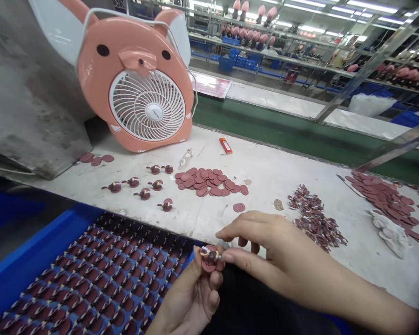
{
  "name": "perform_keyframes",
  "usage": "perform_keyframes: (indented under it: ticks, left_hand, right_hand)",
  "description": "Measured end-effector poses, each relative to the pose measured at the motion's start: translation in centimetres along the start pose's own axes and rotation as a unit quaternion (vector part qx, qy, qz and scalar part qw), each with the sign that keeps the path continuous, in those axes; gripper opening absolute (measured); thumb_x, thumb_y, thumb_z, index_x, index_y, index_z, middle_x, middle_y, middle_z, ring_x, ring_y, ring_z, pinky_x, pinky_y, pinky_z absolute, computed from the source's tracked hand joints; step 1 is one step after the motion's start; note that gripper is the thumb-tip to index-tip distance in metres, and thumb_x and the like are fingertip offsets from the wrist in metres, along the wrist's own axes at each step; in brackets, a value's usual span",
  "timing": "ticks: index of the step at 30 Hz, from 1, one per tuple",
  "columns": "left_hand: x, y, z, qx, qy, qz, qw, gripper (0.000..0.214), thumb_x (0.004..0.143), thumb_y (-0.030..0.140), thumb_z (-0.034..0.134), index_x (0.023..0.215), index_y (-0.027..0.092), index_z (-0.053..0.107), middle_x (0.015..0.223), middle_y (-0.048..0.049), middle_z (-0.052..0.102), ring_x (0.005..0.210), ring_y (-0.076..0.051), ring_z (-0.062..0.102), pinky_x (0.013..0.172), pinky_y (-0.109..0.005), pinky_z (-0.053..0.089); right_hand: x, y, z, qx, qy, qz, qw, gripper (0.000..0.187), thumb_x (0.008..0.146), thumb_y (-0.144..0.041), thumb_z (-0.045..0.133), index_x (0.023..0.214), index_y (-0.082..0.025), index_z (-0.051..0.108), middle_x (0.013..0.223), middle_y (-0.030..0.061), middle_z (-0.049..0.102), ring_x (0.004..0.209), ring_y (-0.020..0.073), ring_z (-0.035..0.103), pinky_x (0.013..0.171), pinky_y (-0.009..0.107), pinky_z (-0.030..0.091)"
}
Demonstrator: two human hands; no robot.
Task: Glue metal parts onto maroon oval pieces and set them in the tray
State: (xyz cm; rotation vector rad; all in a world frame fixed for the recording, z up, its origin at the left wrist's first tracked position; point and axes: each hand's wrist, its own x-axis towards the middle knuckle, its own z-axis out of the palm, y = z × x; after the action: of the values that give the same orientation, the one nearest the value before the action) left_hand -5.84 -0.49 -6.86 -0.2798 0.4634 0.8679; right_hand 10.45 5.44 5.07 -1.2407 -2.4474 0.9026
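Maroon disc held tight in left hand, right hand pinched narrowly on its small white-trimmed fitting, both hands just beside blue tray of matching discs

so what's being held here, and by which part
The left hand grips a maroon disc by its rim; the right hand is at the small fitting on top, hold unclear.

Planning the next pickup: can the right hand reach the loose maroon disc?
Probably yes: the right hand sits just short of the disc, with nothing between them on the white bench, though it would first have to leave the piece held in the left hand.
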Motion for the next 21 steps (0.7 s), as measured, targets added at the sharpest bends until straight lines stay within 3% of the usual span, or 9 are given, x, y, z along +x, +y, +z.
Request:
perform_keyframes:
  ticks: [6, 13, 17, 21]
  left_hand:
    - [-0.5, 0.6, -0.5, 0.003, -0.002, 0.035, 0.999, 0.016, 0.068, 0.028, 0.074, 0.077, 0.015, 0.072, 0.067, 0.0, 0.073, 0.055, -0.01, 0.067, 0.044, -0.018, 0.056]
    - [-1.3, 2.0, -0.3, 0.024, -0.007, 0.055, 0.998, 0.022, 0.069, 0.035, 0.071, 0.076, 0.015, 0.071, 0.065, -0.0009, 0.073, 0.059, -0.013, 0.069, 0.042, -0.018, 0.055]
    - [-1.3, 3.3, -0.6, 0.033, -0.009, 0.061, 0.998, 0.041, 0.078, 0.045, 0.06, 0.104, 0.014, 0.065, 0.084, -0.0061, 0.074, 0.061, -0.012, 0.068, 0.042, -0.02, 0.056]
    - [-1.7, 3.9, -1.2, 0.049, 0.034, 0.075, 0.995, 0.039, 0.084, 0.042, 0.053, 0.112, 0.015, 0.059, 0.08, -0.0032, 0.072, 0.058, -0.011, 0.067, 0.041, -0.02, 0.055]
  right_hand:
    - [1.5, -1.7, 1.6, 0.005, -0.051, 0.012, 0.999, 0.018, 0.083, -0.029, 0.064, 0.101, -0.027, 0.062, 0.09, -0.0035, 0.061, 0.085, 0.0118, 0.055, 0.075, 0.023, 0.04]
    - [2.8, -2.6, 2.8, -0.006, -0.044, -0.007, 0.999, 0.015, 0.084, -0.019, 0.058, 0.095, -0.026, 0.064, 0.082, -0.0027, 0.061, 0.079, 0.0122, 0.056, 0.071, 0.023, 0.041]
    - [7.0, -2.0, 3.8, -0.092, 0.039, -0.021, 0.995, 0.011, 0.087, -0.025, 0.055, 0.091, -0.021, 0.064, 0.084, 0.0002, 0.063, 0.078, 0.0135, 0.056, 0.067, 0.023, 0.04]
    - [12.6, -0.4, 5.6, -0.203, 0.086, -0.028, 0.975, 0.013, 0.087, -0.025, 0.052, 0.088, -0.019, 0.063, 0.084, 0.0018, 0.063, 0.08, 0.0162, 0.057, 0.065, 0.025, 0.038]
